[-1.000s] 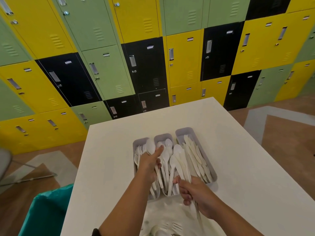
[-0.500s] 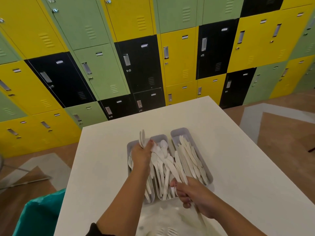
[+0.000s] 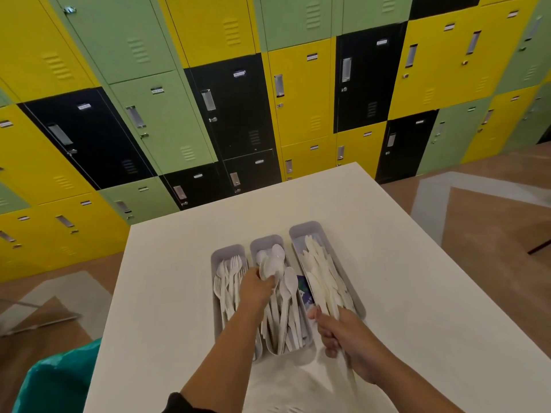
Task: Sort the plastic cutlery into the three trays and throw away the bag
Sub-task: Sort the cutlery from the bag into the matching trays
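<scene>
A person stands at the near edge of a white rectangular table (image 3: 387, 263) with three narrow grey plastic trays (image 3: 310, 229) set side by side, long axes running from near to far and leaning slightly left. The left tray holds white plastic forks (image 3: 231, 272), the middle tray white plastic spoons (image 3: 287, 290), the right tray white plastic knives (image 3: 320, 272). The person's left hand (image 3: 256, 289) is curled around a small bunch of white spoons (image 3: 269, 266), bowls pointing to the far side, held just above the boundary between the left and middle trays. The spoon tray lies directly under and slightly right of this hand, and the bunch already lines up with the tray's length, so lowering it there looks like the coming move. The right hand (image 3: 348, 338) grips a few long white utensils (image 3: 347, 368) at the near end of the right tray, handles trailing back towards the person; they look like knives, though blur makes this uncertain. A crumpled clear plastic bag (image 3: 298, 389) with remaining cutlery lies on the table between the forearms, near the edge. A teal-lined bin (image 3: 56, 380) sits at the near left, below the table.
</scene>
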Tool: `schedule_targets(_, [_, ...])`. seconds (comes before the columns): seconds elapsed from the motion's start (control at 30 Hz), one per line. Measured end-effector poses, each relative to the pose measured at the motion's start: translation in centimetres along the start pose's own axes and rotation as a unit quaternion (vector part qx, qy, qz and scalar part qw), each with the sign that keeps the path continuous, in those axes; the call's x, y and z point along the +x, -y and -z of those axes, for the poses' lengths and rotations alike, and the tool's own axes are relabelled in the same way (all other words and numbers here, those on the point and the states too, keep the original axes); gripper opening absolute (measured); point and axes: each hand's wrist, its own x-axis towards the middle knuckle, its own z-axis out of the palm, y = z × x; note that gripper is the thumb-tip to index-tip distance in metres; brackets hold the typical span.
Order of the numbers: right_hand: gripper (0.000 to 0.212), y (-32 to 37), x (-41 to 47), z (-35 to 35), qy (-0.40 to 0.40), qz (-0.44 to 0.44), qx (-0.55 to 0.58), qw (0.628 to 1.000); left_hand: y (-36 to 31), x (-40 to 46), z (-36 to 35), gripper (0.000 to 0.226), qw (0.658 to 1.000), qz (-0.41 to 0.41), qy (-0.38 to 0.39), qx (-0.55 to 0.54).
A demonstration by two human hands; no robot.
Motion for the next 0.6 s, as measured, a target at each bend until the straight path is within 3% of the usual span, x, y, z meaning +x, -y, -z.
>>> schedule_targets(0.07, [0.009, 0.0, 0.2, 0.2, -0.015, 0.005, 0.008, 1.000, 1.1, -0.3, -0.6, 0.022, 1.000, 0.025, 0.002, -0.013])
schedule_targets(0.2, [0.019, -0.1, 0.6, 0.1, -0.033, 0.002, 0.051, 0.998, 1.1, -2.0, -1.4, 0.028, 0.999, -0.003, -0.034, 0.018])
schedule_targets(0.33, [0.023, 0.6, 0.5, -0.2, -0.023, 0.021, 0.102, 0.994, -0.2, -4.2, -1.9, 0.042, 0.985, -0.126, -0.109, 0.052])
schedule_targets(0.4, [0.024, 0.9, 0.6, 0.0, -0.022, 0.037, 0.108, 0.993, -1.0, -5.6, -2.0, 0.027, 0.990, -0.143, -0.019, 0.001])
schedule_targets(0.5, [0.023, 1.4, 0.7, 0.6, -0.029, 0.050, 0.079, 0.995, -2.0, -7.5, -2.5, 0.031, 0.971, -0.033, 0.223, -0.084])
schedule_targets(0.6, [0.021, 1.9, 0.8, 1.1, -0.024, 0.038, 0.062, 0.997, -1.8, -7.5, -3.1, 0.032, 0.958, 0.018, 0.254, -0.131])
